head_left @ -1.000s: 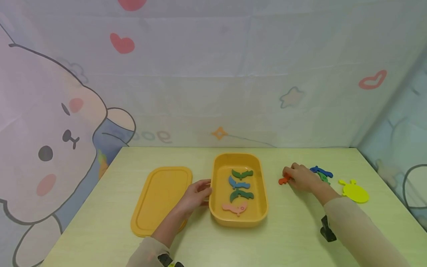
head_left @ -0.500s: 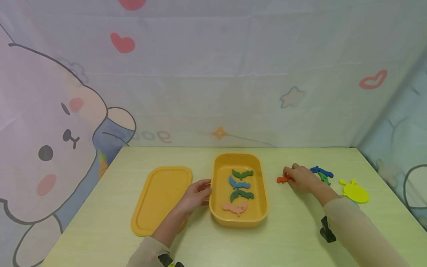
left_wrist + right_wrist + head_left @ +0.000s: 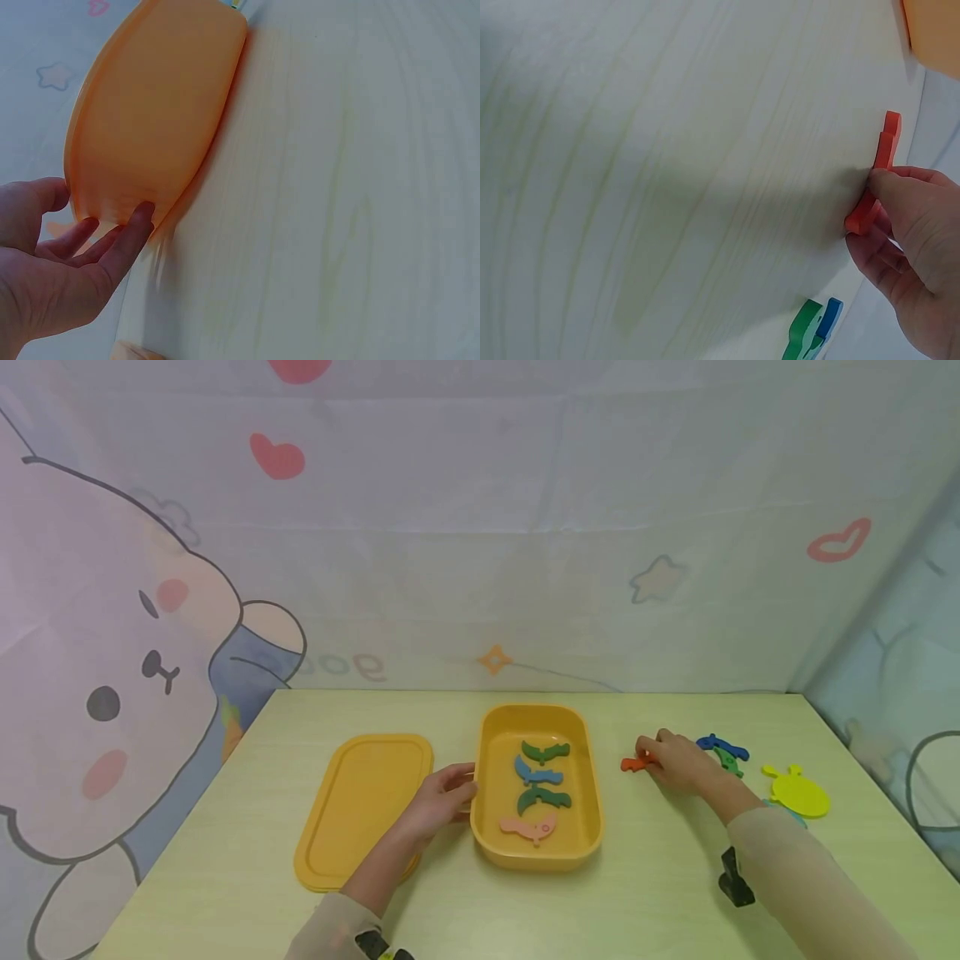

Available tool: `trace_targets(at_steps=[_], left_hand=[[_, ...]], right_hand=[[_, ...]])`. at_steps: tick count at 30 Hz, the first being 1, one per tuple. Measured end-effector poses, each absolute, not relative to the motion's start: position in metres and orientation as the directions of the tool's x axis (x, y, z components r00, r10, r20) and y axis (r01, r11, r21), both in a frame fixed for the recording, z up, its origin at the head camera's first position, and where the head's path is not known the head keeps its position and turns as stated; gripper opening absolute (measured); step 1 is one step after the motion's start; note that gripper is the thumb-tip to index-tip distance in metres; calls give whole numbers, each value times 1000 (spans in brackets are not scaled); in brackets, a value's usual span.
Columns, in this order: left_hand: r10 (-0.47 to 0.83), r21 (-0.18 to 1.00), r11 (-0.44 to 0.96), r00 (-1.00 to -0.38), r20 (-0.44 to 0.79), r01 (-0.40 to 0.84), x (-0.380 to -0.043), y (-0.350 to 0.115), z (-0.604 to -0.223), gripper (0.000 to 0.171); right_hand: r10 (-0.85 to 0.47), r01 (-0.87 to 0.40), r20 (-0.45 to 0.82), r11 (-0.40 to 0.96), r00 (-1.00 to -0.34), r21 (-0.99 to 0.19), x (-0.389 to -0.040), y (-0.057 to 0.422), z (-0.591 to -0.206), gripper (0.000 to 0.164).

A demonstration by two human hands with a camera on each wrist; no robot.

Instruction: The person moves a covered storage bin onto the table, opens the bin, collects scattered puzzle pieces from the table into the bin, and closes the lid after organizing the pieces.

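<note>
In the head view my left hand (image 3: 438, 797) rests against the left outer wall of a yellow plastic box (image 3: 536, 862). The left wrist view shows its fingertips on the wall, with the thumb by the rim. Inside the box lie a green piece (image 3: 545, 752), a blue piece (image 3: 538, 774), a darker green piece (image 3: 545, 798) and a pink piece (image 3: 528, 828), all flat and animal-like. Right of the box, my right hand (image 3: 678, 760) pinches a flat red animal-shaped piece (image 3: 635, 764) between thumb and fingers, close to the tabletop. The right wrist view shows this red piece (image 3: 885, 150) partly covered by the fingers.
A yellow lid (image 3: 367, 802) lies left of the box. Beyond my right hand are a dark blue piece (image 3: 723, 746), a green piece (image 3: 727, 762) and a yellow round-bodied piece (image 3: 800, 793). A light blue piece (image 3: 791, 812) is partly hidden by the yellow one and my sleeve.
The red piece has shifted slightly left and turned flatter in my right hand's pinch. More of the light blue piece shows beside the sleeve. My left hand and the box stay put.
</note>
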State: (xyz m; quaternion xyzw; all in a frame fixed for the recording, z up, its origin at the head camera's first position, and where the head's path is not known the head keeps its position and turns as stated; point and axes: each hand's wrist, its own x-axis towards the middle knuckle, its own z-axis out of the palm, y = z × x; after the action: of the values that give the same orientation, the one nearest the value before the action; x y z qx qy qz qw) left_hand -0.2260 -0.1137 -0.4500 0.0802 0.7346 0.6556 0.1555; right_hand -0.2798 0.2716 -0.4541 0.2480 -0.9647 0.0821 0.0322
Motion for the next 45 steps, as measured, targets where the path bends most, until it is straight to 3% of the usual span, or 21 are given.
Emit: trace_targets(at_steps=[17, 45], left_hand=[[316, 985, 140, -938, -141, -101, -227, -114, -451, 45], [310, 987, 135, -942, -129, -91, -227, -113, -451, 46]], right_hand=[[-542, -563, 176, 821, -822, -96, -280, 268, -440, 15], [-595, -614, 186, 787, -782, -64, -284, 248, -396, 16]])
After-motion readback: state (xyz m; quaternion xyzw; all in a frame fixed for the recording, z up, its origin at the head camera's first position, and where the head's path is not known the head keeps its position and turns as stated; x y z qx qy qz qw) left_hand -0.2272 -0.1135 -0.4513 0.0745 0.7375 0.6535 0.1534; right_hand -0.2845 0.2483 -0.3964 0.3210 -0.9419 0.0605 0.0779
